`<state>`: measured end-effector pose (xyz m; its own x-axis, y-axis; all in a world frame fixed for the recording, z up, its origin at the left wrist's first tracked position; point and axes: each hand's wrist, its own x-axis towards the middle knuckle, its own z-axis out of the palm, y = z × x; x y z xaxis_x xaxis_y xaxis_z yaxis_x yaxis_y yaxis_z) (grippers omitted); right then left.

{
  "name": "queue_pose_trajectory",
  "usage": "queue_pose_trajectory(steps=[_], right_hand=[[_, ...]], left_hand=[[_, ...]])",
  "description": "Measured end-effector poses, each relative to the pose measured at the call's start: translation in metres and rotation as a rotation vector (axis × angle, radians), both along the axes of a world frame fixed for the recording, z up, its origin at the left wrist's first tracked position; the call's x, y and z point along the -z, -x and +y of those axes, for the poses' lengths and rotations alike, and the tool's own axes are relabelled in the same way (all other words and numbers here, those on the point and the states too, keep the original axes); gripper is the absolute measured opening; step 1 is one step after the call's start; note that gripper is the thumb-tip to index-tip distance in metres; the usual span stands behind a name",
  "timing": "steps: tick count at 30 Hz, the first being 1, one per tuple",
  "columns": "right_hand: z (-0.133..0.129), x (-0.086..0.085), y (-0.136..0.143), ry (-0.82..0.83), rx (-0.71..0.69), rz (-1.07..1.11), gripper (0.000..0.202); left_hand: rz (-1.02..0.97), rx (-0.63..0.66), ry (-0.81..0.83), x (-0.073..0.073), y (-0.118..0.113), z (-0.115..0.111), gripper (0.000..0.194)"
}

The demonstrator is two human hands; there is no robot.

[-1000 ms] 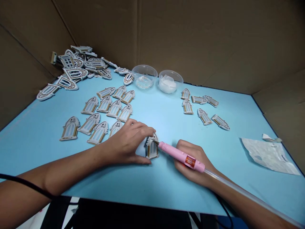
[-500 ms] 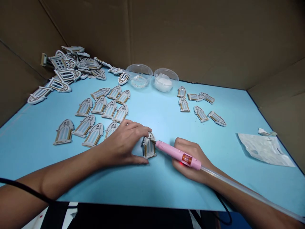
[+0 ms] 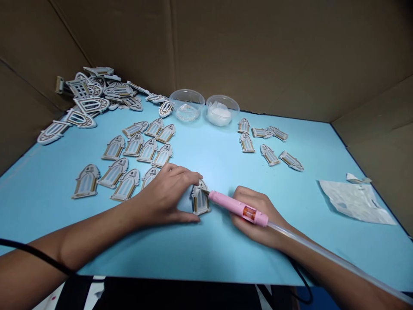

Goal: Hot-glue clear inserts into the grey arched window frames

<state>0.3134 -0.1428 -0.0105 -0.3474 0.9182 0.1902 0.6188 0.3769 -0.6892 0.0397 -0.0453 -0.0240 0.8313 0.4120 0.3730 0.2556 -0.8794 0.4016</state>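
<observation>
A small arched window piece point(image 3: 201, 200) with gold sides rests on the blue table near its front middle. Thumb and index finger of my left hand point(image 3: 171, 191) hold it by its top and lower left edge. My right hand point(image 3: 258, 211) grips a pink pen-like tool point(image 3: 237, 206), whose metal tip is at the upper part of the piece. A clear tube runs from the tool's rear along my right forearm. Several similar window pieces point(image 3: 114, 172) lie left of my left hand, one partly hidden behind it.
A heap of larger window frames point(image 3: 92, 103) fills the back left. Two clear cups point(image 3: 187, 113) stand at the back, the right one point(image 3: 222, 116) holding white material. Several small pieces point(image 3: 269, 155) and a crumpled sheet point(image 3: 356, 202) lie right. Cardboard walls point(image 3: 251, 51) enclose the table.
The view has shifted slightly. Both hands, the window piece and the pink tool keep nearly the same positions relative to one another.
</observation>
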Motion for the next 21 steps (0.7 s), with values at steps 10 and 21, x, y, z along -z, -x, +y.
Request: queue_pose_trajectory(steps=[10, 21], right_hand=[[0.005, -0.01, -0.017, 0.504, 0.674, 0.124, 0.036], [0.005, -0.003, -0.018, 0.477, 0.732, 0.163, 0.043]], left_hand=[[0.215, 0.065, 0.02, -0.008, 0.006, 0.002, 0.066], [0.228, 0.005, 0.04, -0.016, 0.018, 0.012, 0.067]])
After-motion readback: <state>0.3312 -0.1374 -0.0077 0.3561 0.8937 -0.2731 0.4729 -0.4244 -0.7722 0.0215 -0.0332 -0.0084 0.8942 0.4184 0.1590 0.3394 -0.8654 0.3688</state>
